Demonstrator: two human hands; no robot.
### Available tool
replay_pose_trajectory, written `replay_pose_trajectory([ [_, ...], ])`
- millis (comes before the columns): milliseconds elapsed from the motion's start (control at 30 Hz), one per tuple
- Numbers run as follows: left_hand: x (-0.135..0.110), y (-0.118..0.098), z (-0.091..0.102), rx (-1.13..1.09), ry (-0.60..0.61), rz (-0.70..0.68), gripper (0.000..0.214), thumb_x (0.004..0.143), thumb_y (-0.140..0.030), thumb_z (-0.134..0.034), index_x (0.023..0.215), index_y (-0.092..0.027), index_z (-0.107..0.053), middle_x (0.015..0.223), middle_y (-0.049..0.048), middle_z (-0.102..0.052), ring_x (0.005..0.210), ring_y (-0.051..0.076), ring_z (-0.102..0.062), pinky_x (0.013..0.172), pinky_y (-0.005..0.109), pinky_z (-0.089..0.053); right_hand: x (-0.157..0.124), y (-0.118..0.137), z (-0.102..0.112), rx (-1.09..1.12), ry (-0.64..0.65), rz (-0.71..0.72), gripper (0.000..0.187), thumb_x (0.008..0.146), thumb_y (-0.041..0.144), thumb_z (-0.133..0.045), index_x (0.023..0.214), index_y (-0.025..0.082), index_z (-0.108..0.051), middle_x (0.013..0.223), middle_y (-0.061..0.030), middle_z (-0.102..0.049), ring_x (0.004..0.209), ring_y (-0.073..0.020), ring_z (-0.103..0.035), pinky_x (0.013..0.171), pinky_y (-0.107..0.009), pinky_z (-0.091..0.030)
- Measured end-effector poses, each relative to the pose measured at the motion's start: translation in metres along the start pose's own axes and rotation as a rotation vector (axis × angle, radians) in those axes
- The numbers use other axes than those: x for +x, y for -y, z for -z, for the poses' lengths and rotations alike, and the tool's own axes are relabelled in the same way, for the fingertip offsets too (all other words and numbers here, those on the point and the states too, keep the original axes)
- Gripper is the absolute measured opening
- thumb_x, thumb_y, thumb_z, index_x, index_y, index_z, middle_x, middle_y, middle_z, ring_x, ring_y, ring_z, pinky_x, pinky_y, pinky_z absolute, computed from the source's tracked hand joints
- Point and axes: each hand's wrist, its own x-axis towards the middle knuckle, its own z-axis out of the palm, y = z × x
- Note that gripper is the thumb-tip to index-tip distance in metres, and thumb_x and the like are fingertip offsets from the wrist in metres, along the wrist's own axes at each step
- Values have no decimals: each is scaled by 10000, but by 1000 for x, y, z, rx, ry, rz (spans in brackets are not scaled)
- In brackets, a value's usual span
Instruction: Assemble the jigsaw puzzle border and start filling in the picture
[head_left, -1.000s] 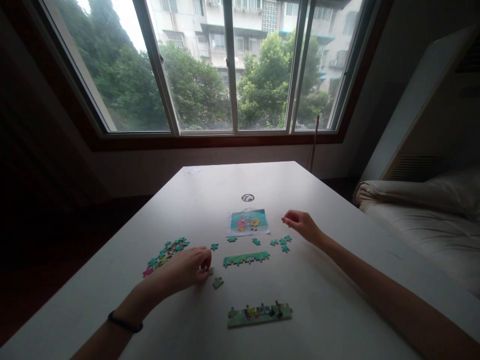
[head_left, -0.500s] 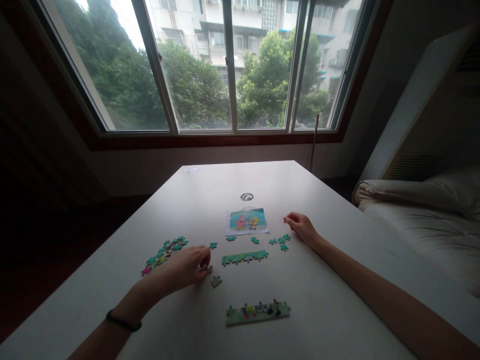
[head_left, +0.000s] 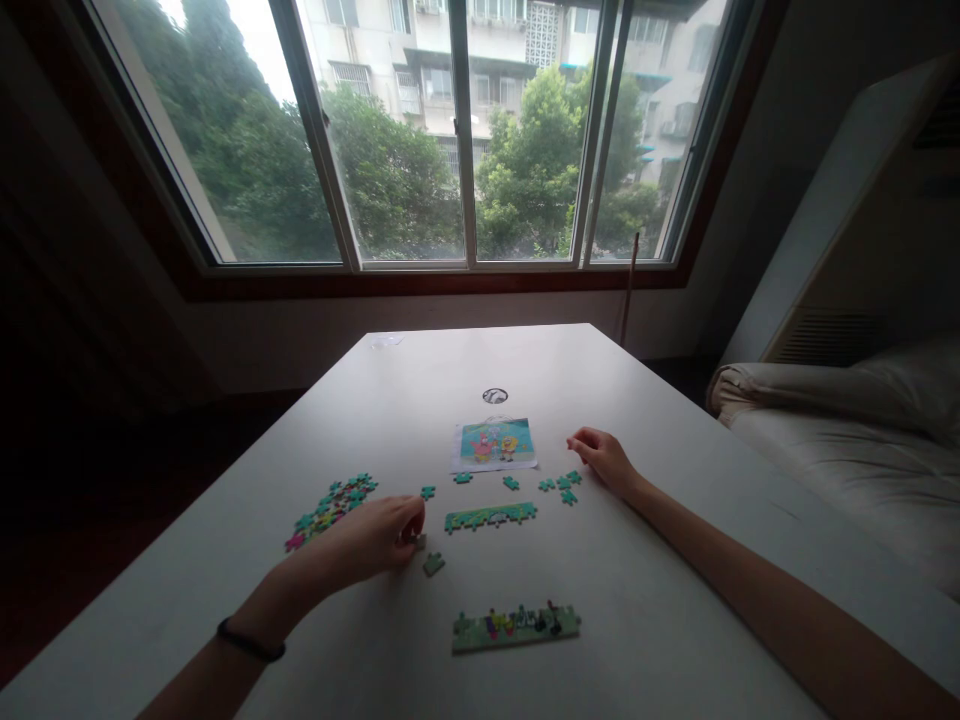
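My left hand (head_left: 390, 530) is closed in a pinch on a puzzle piece (head_left: 420, 543), mostly hidden by the fingers, just above or on the table. Close to its fingertips lies a loose greenish piece (head_left: 433, 564). To the left, partly behind my wrist, spreads a pile of puzzle pieces (head_left: 330, 508). My right hand (head_left: 604, 457) rests on the table with fingers curled and nothing visible in them, near several loose teal pieces (head_left: 564, 483). Between the hands sits a joined teal strip (head_left: 491, 516); nearer to me is a joined green strip (head_left: 516, 628) with colourful figures.
A printed cartoon picture (head_left: 496, 444) lies beyond the teal strip on the white table (head_left: 645, 610). Single pieces sit just before it. Farther back are a round inset (head_left: 495, 396) and a clear wrapper-like thing (head_left: 386, 342). A couch (head_left: 847, 430) stands at the right.
My left hand has shifted very slightly at the fingers, and the pinched piece shows at a changed tilt. The right hand stays put. The whole view has moved a little.
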Motion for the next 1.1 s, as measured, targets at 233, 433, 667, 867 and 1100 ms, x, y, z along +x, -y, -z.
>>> replay_pose_trajectory([
  [233, 1, 2, 1, -30, 15, -35, 132, 744, -231, -463, 793, -193, -579, 800, 32, -617, 730, 180, -546, 632, 249, -391, -1, -1, 0, -115, -25, 83, 250, 784, 356, -482, 663, 157, -573, 536, 20, -513, 509, -116, -471, 525, -236, -394],
  [433, 1, -1, 4, -36, -23, -34, 247, 799, -196, -390, 809, -203, -637, 834, 42, -641, 777, 186, -568, 681, 259, -392, -10, 16, -6, -310, 34, 512, 154, 803, 130, -477, 858, 167, -617, 839, -64, -641, 795, -172, -564, 728, -311, -462],
  [667, 2, -4, 5, -34, -16, -13, 229, 792, -217, -404, 799, -200, -632, 798, 44, -643, 750, 189, -567, 657, 265, -387, -28, 43, -25, -376, 389, 778, 459, 769, -52, -377, 1085, 218, -571, 1196, -31, -588, 1170, -169, -467, 956, -374, -406],
  [867, 1, -5, 5, -34, -15, -11, 227, 792, -205, -404, 785, -202, -630, 810, 42, -643, 758, 189, -567, 661, 264, -386, -30, 41, -30, -435, 476, 769, 418, 786, -19, -419, 1089, 217, -585, 1198, -48, -585, 1116, -172, -510, 949, -351, -406],
  [1100, -2, -2, 14, 20, -103, 9, 216, 793, -164, -362, 695, -197, -552, 769, 25, -604, 673, 161, -542, 605, 242, -359, -29, 40, -27, -469, 413, 759, 301, 832, 57, -435, 1046, 184, -605, 1093, -88, -614, 1009, -183, -540, 873, -340, -444],
])
